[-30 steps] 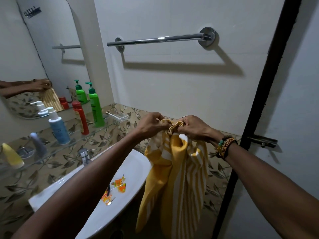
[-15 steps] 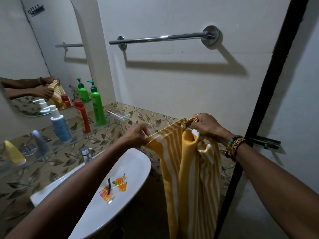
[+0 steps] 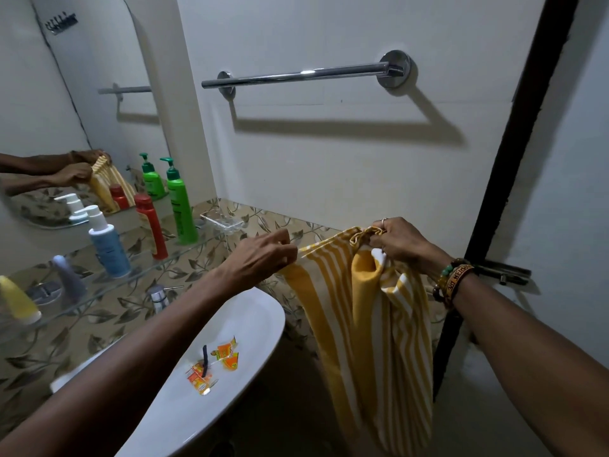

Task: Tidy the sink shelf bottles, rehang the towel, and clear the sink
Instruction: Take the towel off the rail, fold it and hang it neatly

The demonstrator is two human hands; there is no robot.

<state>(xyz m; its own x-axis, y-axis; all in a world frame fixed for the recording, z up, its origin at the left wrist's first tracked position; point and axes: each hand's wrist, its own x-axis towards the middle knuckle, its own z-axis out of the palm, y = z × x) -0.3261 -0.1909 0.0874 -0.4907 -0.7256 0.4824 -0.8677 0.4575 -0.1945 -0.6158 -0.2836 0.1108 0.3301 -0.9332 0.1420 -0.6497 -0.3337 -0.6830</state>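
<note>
I hold the yellow-and-white striped towel [image 3: 362, 324] stretched between both hands. My left hand [image 3: 260, 258] pinches its top edge with curled fingertips, and my right hand [image 3: 400, 240] is closed around a bunched corner. The cloth hangs down from that edge beside the white sink [image 3: 263, 328], in front of the leaf-patterned tiles.

The chrome towel bar [image 3: 296, 75] is on the wall above my hands, well apart from the towel, with nothing on it. Beaded bracelets [image 3: 453, 282] circle my right wrist, near a metal door latch [image 3: 504, 273].

Along the glass shelf [image 3: 184, 255] to my left, the bottles stand upright in a row:
- a green pump bottle [image 3: 179, 209] nearest the corner
- a red bottle [image 3: 151, 225]
- a blue bottle [image 3: 108, 249] with a white cap

Farther left are a lavender tube [image 3: 67, 278] and a yellow tube [image 3: 16, 301], both blurred at the edge of the view. A clear soap dish [image 3: 222, 221] sits at the shelf's corner end.

In the sink bowl lie torn orange wrappers [image 3: 227, 352] with a thin dark object [image 3: 204, 357] across them — I cannot tell what it is. The chrome tap [image 3: 158, 296] stands behind the bowl, and the mirror [image 3: 66, 110] reflects my hands and the towel.
</note>
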